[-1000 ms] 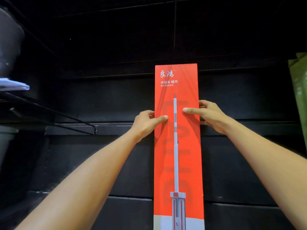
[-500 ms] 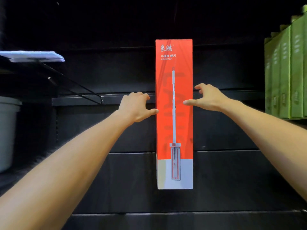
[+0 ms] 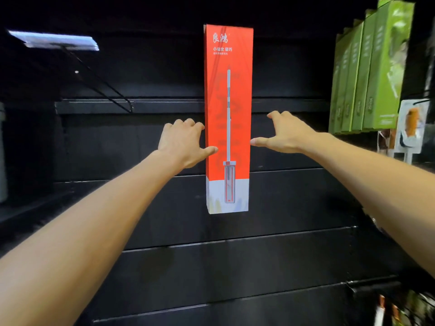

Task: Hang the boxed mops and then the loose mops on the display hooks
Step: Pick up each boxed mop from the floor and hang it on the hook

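1. Between the two outstretched hands, a tall red mop box [image 3: 227,118] hangs upright against the dark display wall [image 3: 294,203], its foot clear of any shelf.
2. The left hand [image 3: 182,143] sits just left of the box, fingers loosely bent near the box's edge and thumb tip lying on the red front face; it grasps nothing firmly, more a light touch.
3. The right hand [image 3: 286,135] is spread and released, thumb tip at the box's right edge, fingers splayed off to the right and clear of it.
4. Up and to the left of the left hand, a bare wire hook [image 3: 103,83] juts from the wall with a pale label plate [image 3: 54,41] at its tip.
5. Far right of the right hand, a row of green boxes [image 3: 372,71] hangs side by side.
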